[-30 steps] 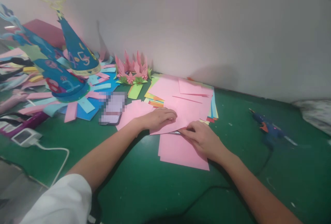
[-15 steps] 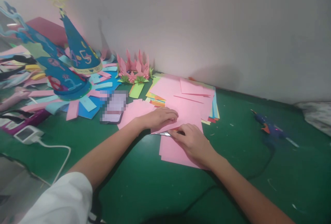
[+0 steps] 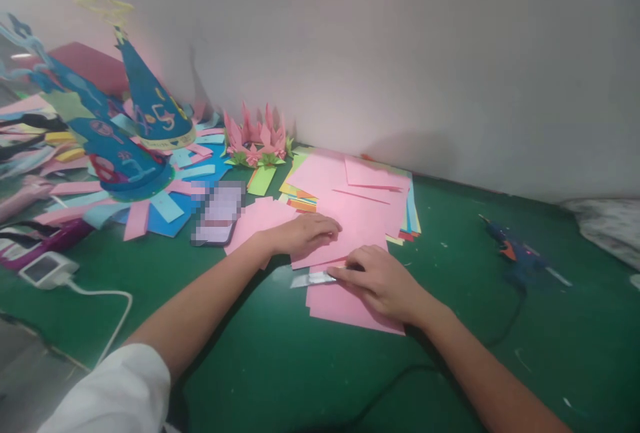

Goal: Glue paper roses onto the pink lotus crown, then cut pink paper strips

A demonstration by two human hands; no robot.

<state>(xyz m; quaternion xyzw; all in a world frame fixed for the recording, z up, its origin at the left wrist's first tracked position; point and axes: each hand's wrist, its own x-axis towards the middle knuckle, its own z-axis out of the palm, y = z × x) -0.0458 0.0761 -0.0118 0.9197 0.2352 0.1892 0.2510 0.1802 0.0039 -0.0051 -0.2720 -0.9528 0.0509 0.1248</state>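
Several sheets of pink paper lie on the green table in the middle. My left hand rests flat on the pink paper, its fingers stretched out to the right. Just to the right and nearer to me, my right hand is closed on a flat silvery blade-like tool, which points left over the near edge of the paper. Beneath my right hand lie more pink sheets.
A phone lies left of the paper, near a white charger with its cable. Blue cone hats and a pink paper crown stand behind. A glue gun lies at the right, its cord running forward.
My right hand has drawn the silvery tool back toward me, out from the paper's edge, so more of it shows. My left hand has stayed on the paper.
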